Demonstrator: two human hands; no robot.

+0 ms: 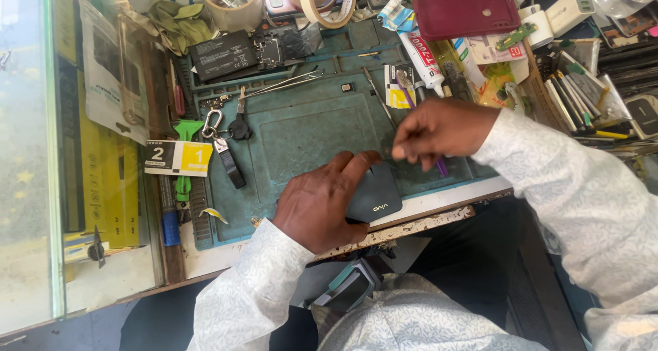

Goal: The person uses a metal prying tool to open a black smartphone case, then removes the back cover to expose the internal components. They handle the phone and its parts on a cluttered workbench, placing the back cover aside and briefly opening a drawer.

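My left hand (322, 200) lies flat on a dark phone (375, 195) that rests back side up at the front edge of a teal work mat (301, 128). The fingers cover the phone's left half. My right hand (439, 128) hovers just above and to the right of the phone, fingers pinched together around a thin purple-handled tool (441, 166) whose shaft shows above and below the hand. The tool's tip is hidden.
On the mat lie tweezers (284, 83), a key ring with strap (229, 159), a phone board with battery (226, 54) and a glue tube (421, 59). A maroon phone cover (466, 11), tape rolls (329, 5) and small parts crowd the back. A glass counter (27, 152) stands left.
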